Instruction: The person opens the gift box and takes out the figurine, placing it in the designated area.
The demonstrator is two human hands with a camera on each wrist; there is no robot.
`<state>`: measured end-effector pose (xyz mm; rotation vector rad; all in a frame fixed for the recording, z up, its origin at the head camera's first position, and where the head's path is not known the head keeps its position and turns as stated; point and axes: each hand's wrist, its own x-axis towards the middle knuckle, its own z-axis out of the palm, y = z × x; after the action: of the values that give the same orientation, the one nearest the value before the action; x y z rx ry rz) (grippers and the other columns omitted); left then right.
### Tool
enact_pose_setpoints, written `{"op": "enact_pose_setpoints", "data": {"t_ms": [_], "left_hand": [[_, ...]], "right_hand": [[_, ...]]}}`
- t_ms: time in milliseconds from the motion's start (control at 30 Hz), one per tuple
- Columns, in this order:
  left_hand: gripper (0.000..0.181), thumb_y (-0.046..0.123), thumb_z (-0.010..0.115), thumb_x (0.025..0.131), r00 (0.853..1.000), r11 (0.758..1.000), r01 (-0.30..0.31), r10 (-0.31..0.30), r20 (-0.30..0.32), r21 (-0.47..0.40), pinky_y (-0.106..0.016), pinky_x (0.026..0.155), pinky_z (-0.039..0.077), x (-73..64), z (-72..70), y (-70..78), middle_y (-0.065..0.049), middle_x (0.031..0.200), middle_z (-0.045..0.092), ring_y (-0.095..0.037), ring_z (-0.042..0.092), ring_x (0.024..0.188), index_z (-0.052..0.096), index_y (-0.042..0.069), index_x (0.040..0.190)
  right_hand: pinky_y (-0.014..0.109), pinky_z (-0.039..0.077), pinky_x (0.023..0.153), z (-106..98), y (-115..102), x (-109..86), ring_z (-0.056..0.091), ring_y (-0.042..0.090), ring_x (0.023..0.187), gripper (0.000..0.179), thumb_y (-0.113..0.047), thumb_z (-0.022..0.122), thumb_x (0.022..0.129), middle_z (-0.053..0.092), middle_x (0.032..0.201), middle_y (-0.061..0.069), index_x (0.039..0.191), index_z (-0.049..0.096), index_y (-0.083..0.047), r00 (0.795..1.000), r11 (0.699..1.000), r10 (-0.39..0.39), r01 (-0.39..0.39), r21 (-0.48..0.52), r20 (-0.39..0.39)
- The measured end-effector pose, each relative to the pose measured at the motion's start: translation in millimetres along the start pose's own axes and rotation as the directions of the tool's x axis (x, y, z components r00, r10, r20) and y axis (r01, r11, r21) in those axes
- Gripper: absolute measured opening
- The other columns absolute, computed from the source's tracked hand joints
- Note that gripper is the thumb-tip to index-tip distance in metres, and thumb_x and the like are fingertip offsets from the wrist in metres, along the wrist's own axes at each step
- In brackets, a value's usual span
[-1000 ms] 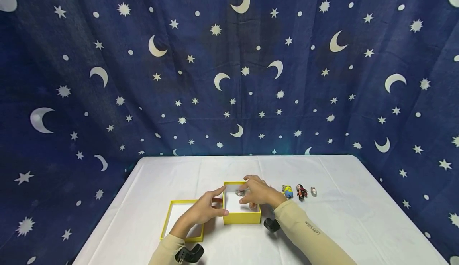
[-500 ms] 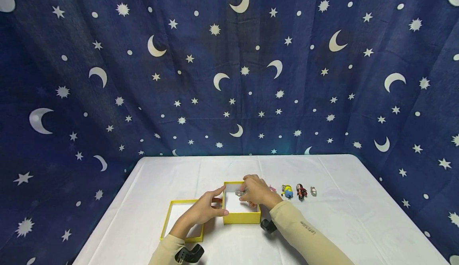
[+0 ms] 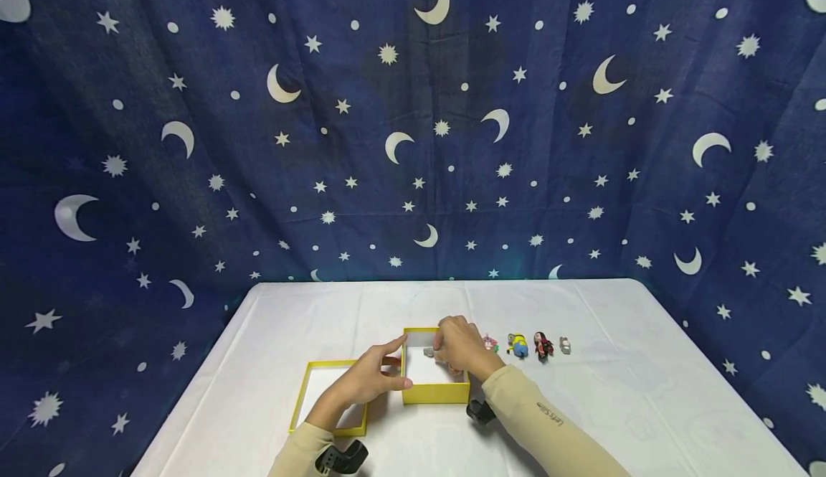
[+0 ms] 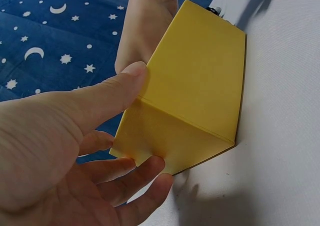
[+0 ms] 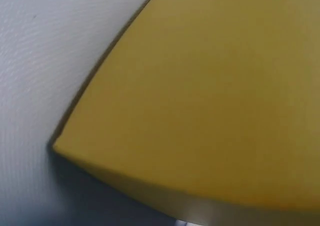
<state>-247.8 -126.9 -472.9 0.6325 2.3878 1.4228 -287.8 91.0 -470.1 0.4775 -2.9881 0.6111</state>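
A yellow box (image 3: pixel 436 393) with a white inside stands without its lid at the table's middle. My left hand (image 3: pixel 369 375) holds it by the left wall; in the left wrist view the thumb lies at one upper edge and the fingers rest against the adjoining side. My right hand (image 3: pixel 459 343) reaches down inside, fingers drawn together around a small grey figurine (image 3: pixel 429 352), whose end sticks out left of the fingertips. Beneath that hand, an orange-toned figurine (image 3: pixel 454 371) partly shows by the box's right wall. The right wrist view is filled by the box's outer wall (image 5: pixel 200 95).
The yellow-rimmed lid (image 3: pixel 303 399) lies upturned at the left, under the left forearm. Right of the box is a row of small figurines: a pink one (image 3: pixel 490 343), a yellow-and-blue Minion (image 3: pixel 518 346), a dark-haired doll (image 3: pixel 543 346) and a grey one (image 3: pixel 564 346).
My right hand has sunk slightly into the box and its spread fingers have closed around the grey figurine. The pink figurine beside the box has come into sight. The left hand stays put.
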Motion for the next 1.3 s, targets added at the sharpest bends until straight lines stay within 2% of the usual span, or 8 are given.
{"op": "enact_pose_setpoints", "data": {"t_ms": [133,267,333,533,700,900,1033,1300], "left_hand": [[0.083,0.012,0.077,0.09,1.0,1.0,-0.001,0.001,0.003,-0.017,-0.05,0.106,0.054,-1.1,0.3,1.7,-0.023,0.163,0.033,-0.041,0.054,0.133,0.031,-0.001,0.157],[0.083,0.012,0.077,0.09,1.0,1.0,0.0,0.0,0.005,-0.013,-0.05,0.106,0.053,-0.9,0.8,1.0,-0.023,0.163,0.032,-0.042,0.053,0.133,0.03,-0.001,0.157],[0.083,0.012,0.077,0.09,1.0,1.0,0.002,-0.001,0.003,-0.002,-0.049,0.106,0.053,-0.5,0.9,0.0,-0.022,0.163,0.032,-0.042,0.053,0.134,0.03,-0.001,0.157],[0.083,0.013,0.078,0.089,1.0,1.0,-0.007,0.007,0.002,0.003,-0.05,0.106,0.053,-1.9,0.0,1.3,-0.023,0.163,0.032,-0.043,0.053,0.133,0.031,-0.001,0.157],[0.084,0.012,0.078,0.089,1.0,1.0,-0.019,0.019,0.008,-0.014,-0.051,0.106,0.053,-2.0,-0.5,2.2,-0.024,0.163,0.031,-0.044,0.053,0.133,0.03,-0.002,0.157],[0.083,0.013,0.078,0.089,1.0,1.0,-0.012,0.012,0.008,0.012,-0.05,0.105,0.054,-1.5,-0.4,2.3,-0.023,0.163,0.032,-0.042,0.054,0.133,0.031,-0.002,0.157],[0.083,0.015,0.078,0.09,1.0,1.0,-0.008,0.008,0.007,0.025,-0.049,0.105,0.054,-1.3,-0.9,1.7,-0.022,0.163,0.033,-0.041,0.055,0.133,0.032,-0.001,0.157],[0.084,0.016,0.078,0.089,1.0,1.0,0.001,-0.002,0.004,0.023,-0.049,0.106,0.054,-1.8,-0.6,0.1,-0.021,0.163,0.033,-0.041,0.053,0.134,0.031,0.001,0.158]], "right_hand": [[0.053,0.05,0.097,2.6,1.2,-0.6,0.062,0.036,0.116,0.012,-0.011,0.09,0.071,0.071,0.123,0.013,0.077,0.08,-0.013,1.0,1.0,0.004,-0.004,-0.011,-0.013],[0.05,0.049,0.096,5.0,0.2,-1.2,0.062,0.031,0.107,0.013,-0.013,0.089,0.075,0.073,0.104,0.007,0.074,0.076,-0.013,0.999,0.999,0.005,-0.006,-0.038,-0.038],[0.05,0.047,0.099,6.7,0.3,-1.2,0.061,0.03,0.107,0.019,-0.017,0.087,0.079,0.072,0.102,0.005,0.068,0.072,-0.015,0.999,0.999,0.012,-0.014,-0.034,-0.041],[0.059,0.036,0.112,6.2,1.9,-2.8,0.054,0.036,0.127,0.028,-0.025,0.086,0.081,0.068,0.129,0.013,0.06,0.069,-0.018,1.0,1.0,0.015,-0.015,0.003,-0.016],[0.063,0.031,0.116,4.3,3.2,-3.4,0.046,0.04,0.136,0.009,-0.02,0.087,0.078,0.063,0.138,0.015,0.08,0.08,-0.016,1.0,0.999,-0.031,0.031,0.007,0.003],[0.065,0.027,0.117,2.4,4.0,-4.6,0.037,0.042,0.142,0.024,-0.014,0.087,0.076,0.054,0.147,0.017,0.099,0.081,-0.019,0.995,0.995,-0.096,0.095,0.013,0.042],[0.065,0.03,0.116,2.0,3.3,-4.4,0.037,0.042,0.143,0.031,-0.012,0.088,0.076,0.052,0.149,0.017,0.104,0.081,-0.021,0.99,0.991,-0.129,0.131,-0.025,0.063],[0.062,0.042,0.109,0.8,2.2,-3.5,0.043,0.042,0.139,0.028,-0.008,0.086,0.078,0.057,0.145,0.016,0.104,0.08,-0.018,0.987,0.988,-0.134,0.139,-0.06,0.087]]}}
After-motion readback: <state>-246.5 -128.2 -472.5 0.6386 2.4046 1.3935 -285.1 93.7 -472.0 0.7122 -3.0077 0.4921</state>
